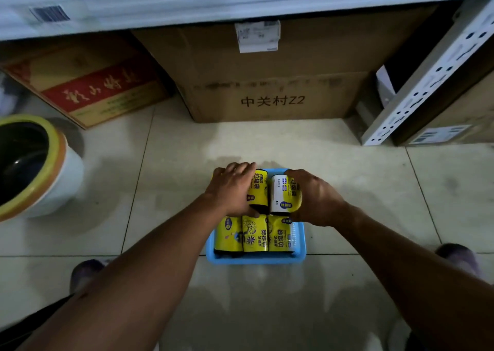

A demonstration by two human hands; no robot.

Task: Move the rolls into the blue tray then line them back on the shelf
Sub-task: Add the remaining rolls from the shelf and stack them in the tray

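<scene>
two bare forearms reach forward and down from the bottom edge toward a blue tray [255, 260] that sits on the tiled floor [267, 142]. left hand [232, 188] lies over the far-left part of the tray, its fingers curled round a yellow roll [258, 190], thumb at the roll's near end. right hand [315, 198] is wrapped around a white and yellow roll [283, 194] at the far-right part of the tray, just beside the first one. nearer the person, three more yellow rolls [254, 234] lie side by side in the tray, touching one another and filling its width. beyond the tray stands a large cardboard box [267, 83] with printed characters, under the pale edge of a shelf [240, 5]. a red and yellow carton [88, 88] sits to its left, and a round bin [34, 163] with a yellow rim stands at the far left. a perforated white shelf post [433, 83] slants down at the right. blurred shoes show on the floor on either side of the arms.
</scene>
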